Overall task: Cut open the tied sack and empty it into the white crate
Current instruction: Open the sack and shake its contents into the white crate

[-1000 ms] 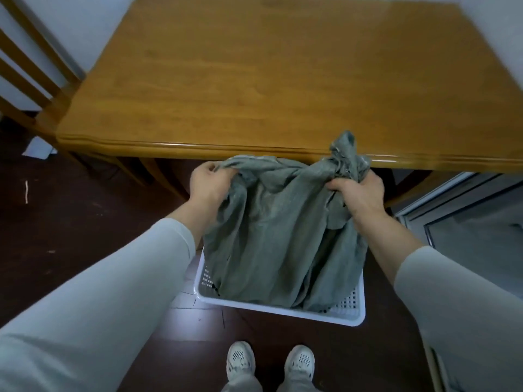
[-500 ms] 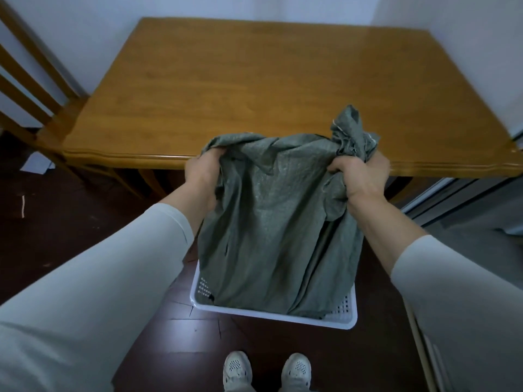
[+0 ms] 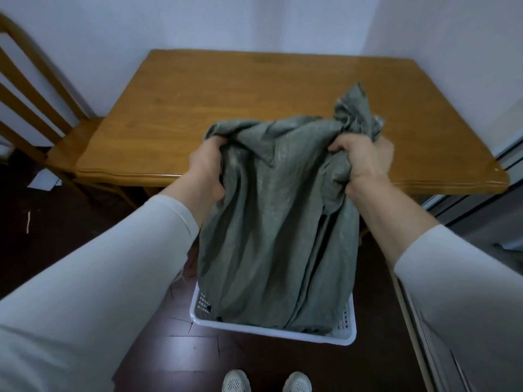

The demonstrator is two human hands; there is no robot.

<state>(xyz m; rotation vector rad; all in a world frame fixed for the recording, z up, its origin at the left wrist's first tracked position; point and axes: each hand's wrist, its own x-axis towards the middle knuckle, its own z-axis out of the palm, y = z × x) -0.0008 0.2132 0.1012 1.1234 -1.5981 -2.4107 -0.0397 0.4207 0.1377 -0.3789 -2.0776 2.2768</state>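
Here, limp grey-green woven sack hanging upended over the perforated white plastic crate on the dark floor, left hand and right hand with fingers clenched into bunched upper corners, wooden table behind.

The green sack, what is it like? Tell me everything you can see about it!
The sack is grey-green, woven-looking and crinkly. It hangs limp, held up by its top end: the left hand grips one bunched corner, and the right hand grips the other, where a tuft of cloth pokes up. Its lower end reaches down into the white crate, in front of the wooden table. What is inside it cannot be seen.
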